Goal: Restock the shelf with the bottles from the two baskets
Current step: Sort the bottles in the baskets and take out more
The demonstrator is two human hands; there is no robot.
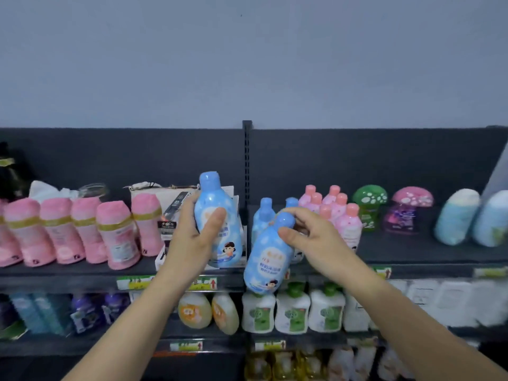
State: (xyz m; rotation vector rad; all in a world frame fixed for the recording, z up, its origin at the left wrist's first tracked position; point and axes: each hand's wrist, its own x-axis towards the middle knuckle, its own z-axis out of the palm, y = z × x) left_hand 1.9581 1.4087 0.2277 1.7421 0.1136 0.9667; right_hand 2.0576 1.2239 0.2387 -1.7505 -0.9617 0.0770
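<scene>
Head view.
- L hand (198,232): wrapped round blue bottle A (217,215), upright, at top shelf (412,254) front edge.
- R hand (310,235): pinches neck of blue bottle B (265,259), tilted, just before shelved blue bottles (264,215).

We see through one wide-angle head camera, facing forward and slightly down at the shelf (412,251) from within arm's reach. The wall (247,64) fills our upper third. The left hand (192,235) and right hand (310,237) sit mid-frame, with the arms running up from the bottom edge.
</scene>
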